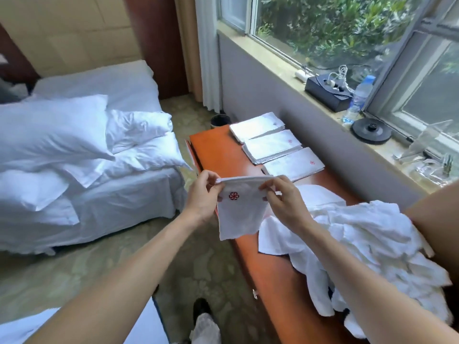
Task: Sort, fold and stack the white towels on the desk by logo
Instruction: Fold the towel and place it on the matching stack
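Two bare forearms run up from the bottom of the frame and meet at centre, where the left hand (pixel 203 194) and the right hand (pixel 283 202) hold one white towel (pixel 242 214) by its top edge. Each hand pinches a top corner between thumb and curled fingers, and the edge is drawn nearly level between them. The cloth hangs freely below, so its long axis runs down the frame, out over the desk's (pixel 218 150) near left edge. A red flower logo (pixel 233 196) shows just below the left-hand pinch.

The next move depends on where the folded stacks lie from this grip. They are above and to the right of the hands, in a row running diagonally toward the upper centre. The nearest stack (pixel 294 163) sits just beyond the right hand and carries a small red mark, as does the middle stack (pixel 272 146). The far stack (pixel 257 126) has a darker mark (too small to read). The right hand is the nearer of the two to all three.

My guess is the towel needs another fold before it goes on a red-marked stack. The unsorted heap (pixel 360 244) fills the desk at lower right.
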The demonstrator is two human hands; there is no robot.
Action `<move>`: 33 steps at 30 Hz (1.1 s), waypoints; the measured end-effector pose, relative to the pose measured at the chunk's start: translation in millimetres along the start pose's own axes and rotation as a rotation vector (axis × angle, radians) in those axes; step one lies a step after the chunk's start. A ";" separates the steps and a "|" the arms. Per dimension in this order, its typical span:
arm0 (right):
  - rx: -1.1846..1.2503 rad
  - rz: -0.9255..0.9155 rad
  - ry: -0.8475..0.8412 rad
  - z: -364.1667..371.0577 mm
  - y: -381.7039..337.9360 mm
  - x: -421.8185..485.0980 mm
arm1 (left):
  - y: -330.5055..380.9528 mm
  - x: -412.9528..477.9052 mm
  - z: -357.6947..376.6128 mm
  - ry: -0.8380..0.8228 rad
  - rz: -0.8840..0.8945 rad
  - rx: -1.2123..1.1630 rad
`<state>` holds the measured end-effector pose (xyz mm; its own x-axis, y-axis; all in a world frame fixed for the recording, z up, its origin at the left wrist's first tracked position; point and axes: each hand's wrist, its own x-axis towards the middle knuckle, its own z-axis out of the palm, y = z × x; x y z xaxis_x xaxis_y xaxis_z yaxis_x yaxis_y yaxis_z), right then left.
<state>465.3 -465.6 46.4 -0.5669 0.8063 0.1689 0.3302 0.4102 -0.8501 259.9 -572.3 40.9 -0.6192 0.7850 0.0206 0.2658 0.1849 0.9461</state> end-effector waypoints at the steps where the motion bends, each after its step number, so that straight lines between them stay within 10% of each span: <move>1: -0.014 0.003 -0.032 12.4 -2.4 12.3 | -10.3 9.1 -9.8 0.018 -0.013 -0.014; 33: 0.163 -0.067 -0.260 269.7 -21.5 360.7 | -103.7 320.9 -188.9 0.131 -0.239 0.121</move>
<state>50.2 -298.6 -8.9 -0.7646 0.6347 0.1121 0.1716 0.3682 -0.9138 -105.9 -451.2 10.4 -0.7628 0.6292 -0.1491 0.1823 0.4305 0.8840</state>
